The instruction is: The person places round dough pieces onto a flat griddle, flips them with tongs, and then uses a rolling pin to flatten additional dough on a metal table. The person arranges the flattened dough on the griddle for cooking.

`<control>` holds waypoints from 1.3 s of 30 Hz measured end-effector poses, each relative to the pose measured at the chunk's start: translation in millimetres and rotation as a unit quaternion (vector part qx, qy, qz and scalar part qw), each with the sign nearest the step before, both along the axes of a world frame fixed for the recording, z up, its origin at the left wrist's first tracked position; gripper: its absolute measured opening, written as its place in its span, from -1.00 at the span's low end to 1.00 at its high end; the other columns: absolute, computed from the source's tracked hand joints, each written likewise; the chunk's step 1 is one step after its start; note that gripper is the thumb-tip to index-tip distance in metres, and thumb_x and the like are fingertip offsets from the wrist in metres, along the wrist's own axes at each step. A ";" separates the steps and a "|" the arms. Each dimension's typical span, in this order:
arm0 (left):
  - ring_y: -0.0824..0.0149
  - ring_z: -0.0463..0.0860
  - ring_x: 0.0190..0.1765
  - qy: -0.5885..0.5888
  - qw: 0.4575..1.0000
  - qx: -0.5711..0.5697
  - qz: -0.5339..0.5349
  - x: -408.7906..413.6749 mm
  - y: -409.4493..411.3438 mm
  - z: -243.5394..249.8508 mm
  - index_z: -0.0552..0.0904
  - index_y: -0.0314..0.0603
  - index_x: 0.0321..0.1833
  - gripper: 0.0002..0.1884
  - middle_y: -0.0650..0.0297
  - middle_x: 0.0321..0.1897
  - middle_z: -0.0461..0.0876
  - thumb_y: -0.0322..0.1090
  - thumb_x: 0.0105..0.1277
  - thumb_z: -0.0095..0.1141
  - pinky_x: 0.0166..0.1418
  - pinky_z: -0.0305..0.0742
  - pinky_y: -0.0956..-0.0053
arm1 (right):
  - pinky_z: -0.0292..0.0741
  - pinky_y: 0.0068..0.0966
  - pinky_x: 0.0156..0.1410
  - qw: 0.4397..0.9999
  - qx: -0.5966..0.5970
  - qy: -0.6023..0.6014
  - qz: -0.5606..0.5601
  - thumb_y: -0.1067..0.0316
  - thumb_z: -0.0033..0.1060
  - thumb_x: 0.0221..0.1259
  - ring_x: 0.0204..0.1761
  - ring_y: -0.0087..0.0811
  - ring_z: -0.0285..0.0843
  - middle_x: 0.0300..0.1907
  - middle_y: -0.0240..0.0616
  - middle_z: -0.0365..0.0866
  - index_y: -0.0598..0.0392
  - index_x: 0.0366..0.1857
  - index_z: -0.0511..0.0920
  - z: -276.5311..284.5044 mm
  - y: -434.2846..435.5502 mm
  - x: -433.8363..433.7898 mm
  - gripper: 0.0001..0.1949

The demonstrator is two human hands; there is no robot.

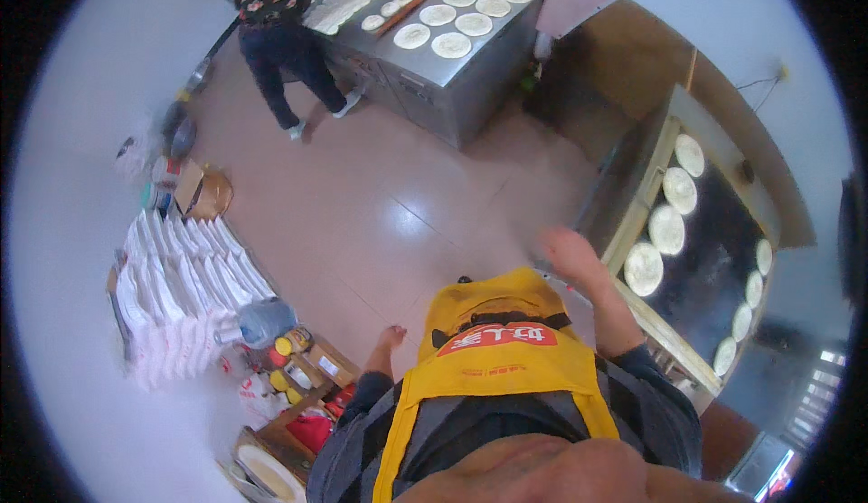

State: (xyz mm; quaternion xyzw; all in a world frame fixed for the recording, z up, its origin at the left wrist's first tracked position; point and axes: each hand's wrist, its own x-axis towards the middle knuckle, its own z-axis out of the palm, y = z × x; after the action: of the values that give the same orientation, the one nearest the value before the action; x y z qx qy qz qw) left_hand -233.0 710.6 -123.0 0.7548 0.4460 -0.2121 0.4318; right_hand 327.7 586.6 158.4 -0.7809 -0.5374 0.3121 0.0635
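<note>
My left hand (392,335) hangs low at my side above the tiled floor, its fingers partly curled, with nothing visible in it. My right hand (564,250) is blurred and held out in front of me, left of the griddle frame; its fingers and any small thing in them cannot be made out. A large dark griddle (712,265) stands on the right, with a row of round flatbreads (666,229) along its near side and another row (742,322) along its far side. I wear a yellow apron (488,374).
Ahead, a metal worktable (434,72) bears dough rounds (451,45), smaller dough pieces (390,8) and a wooden rolling pin (402,14). A person (285,41) stands at its left. Stacked white sacks (183,279), a water jug (266,323) and boxes (333,364) line the left wall.
</note>
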 end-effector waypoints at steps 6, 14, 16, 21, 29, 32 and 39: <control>-0.09 0.67 0.21 0.032 0.975 0.200 -0.088 72.9 212.1 -7.0 0.73 -0.20 0.14 -0.56 -0.07 0.11 0.73 0.00 0.45 0.10 0.31 0.56 0.08 | 0.56 0.00 0.14 0.991 0.072 -0.006 -0.110 0.35 0.12 0.27 0.04 0.16 0.61 -0.10 0.07 0.69 0.09 -0.05 0.62 -13.6 30.8 51.1 -0.78; 0.03 0.73 0.17 -0.041 0.995 0.005 0.096 310.5 309.8 55.4 0.66 -0.17 0.29 -0.49 -0.06 0.12 0.74 0.02 0.44 0.20 0.28 0.59 0.22 | 0.60 -0.02 0.14 0.991 -0.073 0.011 -0.113 0.30 0.13 0.29 0.01 0.14 0.65 -0.08 0.10 0.70 0.11 0.03 0.61 -62.0 114.2 182.8 -0.72; 0.06 0.76 0.12 -0.067 0.995 -0.018 0.069 360.7 336.5 74.5 0.65 -0.18 0.31 -0.48 -0.04 0.10 0.76 0.01 0.44 0.23 0.24 0.61 0.25 | 0.62 -0.03 0.13 0.997 -0.004 -0.023 -0.078 0.28 0.14 0.34 0.05 0.12 0.66 -0.01 0.06 0.70 0.05 0.17 0.56 -51.1 144.2 215.4 -0.66; 0.08 0.77 0.07 -0.185 0.976 0.118 0.009 499.8 426.2 120.2 0.62 -0.26 0.33 -0.48 -0.03 0.07 0.77 -0.04 0.47 0.22 0.18 0.62 0.24 | 0.60 -0.05 0.16 0.987 0.096 -0.042 -0.124 0.27 0.16 0.30 0.04 0.12 0.64 0.07 0.08 0.64 0.10 0.19 0.56 -15.1 194.8 282.5 -0.61; -0.08 0.73 0.10 -0.203 0.946 0.208 -0.142 765.7 578.9 189.1 0.63 -0.23 0.30 -0.48 -0.04 0.04 0.76 0.00 0.46 0.16 0.23 0.58 0.09 | 0.61 0.01 0.14 0.961 0.040 -0.019 -0.272 0.15 0.12 0.35 0.03 0.16 0.67 0.01 0.10 0.68 -0.01 0.15 0.58 -46.6 172.5 331.9 -0.64; -0.13 0.70 0.13 -0.175 0.924 0.268 -0.208 875.1 615.2 206.2 0.65 -0.23 0.27 -0.49 -0.09 0.04 0.74 0.02 0.46 0.13 0.26 0.56 0.07 | 0.61 0.04 0.14 0.944 -0.047 0.002 -0.328 0.13 0.10 0.36 0.03 0.18 0.67 -0.02 0.13 0.69 -0.02 0.15 0.59 -47.6 160.6 343.1 -0.64; -0.17 0.66 0.21 -0.126 0.904 0.307 -0.269 1089.6 719.0 163.2 0.65 -0.38 0.18 -0.45 -0.18 0.09 0.70 0.03 0.43 0.10 0.31 0.52 0.04 | 0.60 0.02 0.12 0.895 -0.061 -0.033 -0.440 0.29 0.19 0.29 0.03 0.18 0.67 -0.04 0.17 0.70 0.07 0.19 0.58 -57.5 178.7 375.7 -0.61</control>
State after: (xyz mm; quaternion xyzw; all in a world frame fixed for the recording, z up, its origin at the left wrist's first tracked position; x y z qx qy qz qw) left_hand 856.6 1429.6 40.1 0.9615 0.2115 -0.0761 0.1581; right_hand 703.4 765.3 100.9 -0.9498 -0.1209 0.2581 0.1288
